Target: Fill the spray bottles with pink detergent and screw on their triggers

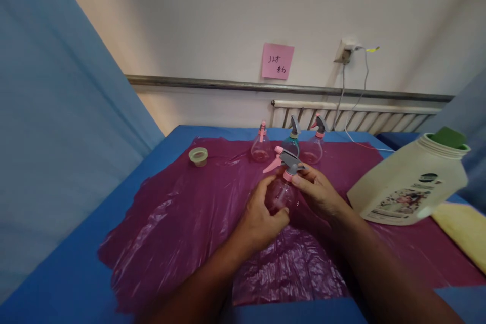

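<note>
A clear spray bottle [280, 195] with a pink and grey trigger head is held above the purple plastic sheet [182, 223]. My left hand [261, 212] is wrapped round its rounded body. At the neck, just under the trigger head, the fingers of my right hand [317, 188] close on the pink collar. Behind it stand a clear spray bottle [260, 151] with a pink trigger, a teal spray bottle [291, 145] with a grey head, and another clear spray bottle [313, 150] with a pink and grey head.
A large white jug [410, 182], uncapped with something green in its mouth, stands at the right. Beside it lies a yellow cloth [461, 230]. A pale green cap [198, 156] sits at the left. Behind the blue table [76, 263] are a radiator [353, 111] and a cord [343, 93].
</note>
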### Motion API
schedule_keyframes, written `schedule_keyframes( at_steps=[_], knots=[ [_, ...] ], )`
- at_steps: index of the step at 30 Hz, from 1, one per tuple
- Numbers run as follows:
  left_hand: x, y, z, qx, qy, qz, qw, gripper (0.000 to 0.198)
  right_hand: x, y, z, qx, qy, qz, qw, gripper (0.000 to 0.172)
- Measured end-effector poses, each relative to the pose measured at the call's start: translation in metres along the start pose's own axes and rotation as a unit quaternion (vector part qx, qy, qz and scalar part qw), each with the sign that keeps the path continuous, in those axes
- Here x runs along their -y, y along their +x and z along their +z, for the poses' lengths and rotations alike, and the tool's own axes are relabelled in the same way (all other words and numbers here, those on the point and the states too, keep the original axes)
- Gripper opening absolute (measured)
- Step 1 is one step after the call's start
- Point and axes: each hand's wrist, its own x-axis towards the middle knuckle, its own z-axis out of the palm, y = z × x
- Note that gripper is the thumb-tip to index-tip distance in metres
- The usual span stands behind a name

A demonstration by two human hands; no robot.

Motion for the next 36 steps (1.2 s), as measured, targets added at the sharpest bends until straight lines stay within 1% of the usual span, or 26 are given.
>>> schedule_keyframes(
  at_steps=[2,3,6,11,15,21,26,30,36],
  knots=[
    [0.0,0.001,0.0,0.008,-0.017,0.005,1.0,0.079,0.004,-0.002,0.001,0.025,-0.012,-0.004,1.0,0.036],
    [0.0,0.001,0.0,0.012,-0.026,0.011,1.0,0.079,0.005,-0.002,0.0,0.027,-0.023,-0.008,0.999,0.036],
    [0.0,0.002,0.001,0.021,-0.031,0.03,0.999,0.08,0.007,-0.003,-0.002,0.013,-0.066,-0.03,0.997,0.038],
    [0.008,0.004,0.0,-0.008,0.045,0.021,0.999,0.08,0.008,-0.002,-0.006,0.01,-0.126,-0.063,0.99,0.041],
    [0.014,0.007,-0.002,0.002,0.074,0.023,0.997,0.079,0.007,0.001,-0.006,-0.02,-0.147,-0.074,0.986,0.039],
    [0.018,0.012,-0.004,-0.002,0.075,0.024,0.997,0.074,0.003,0.003,-0.005,-0.031,-0.189,-0.108,0.975,0.037],
    [0.017,0.013,-0.003,0.016,0.071,0.021,0.997,0.076,-0.004,0.007,-0.005,-0.06,-0.21,-0.11,0.97,0.033],
    [0.016,0.013,-0.003,0.035,0.073,0.036,0.996,0.075,-0.01,0.01,-0.004,-0.079,-0.216,-0.107,0.967,0.031],
    [0.027,0.015,-0.006,0.04,0.069,0.051,0.995,0.075,-0.014,0.012,0.001,-0.106,-0.232,-0.121,0.959,0.029]
  ],
)
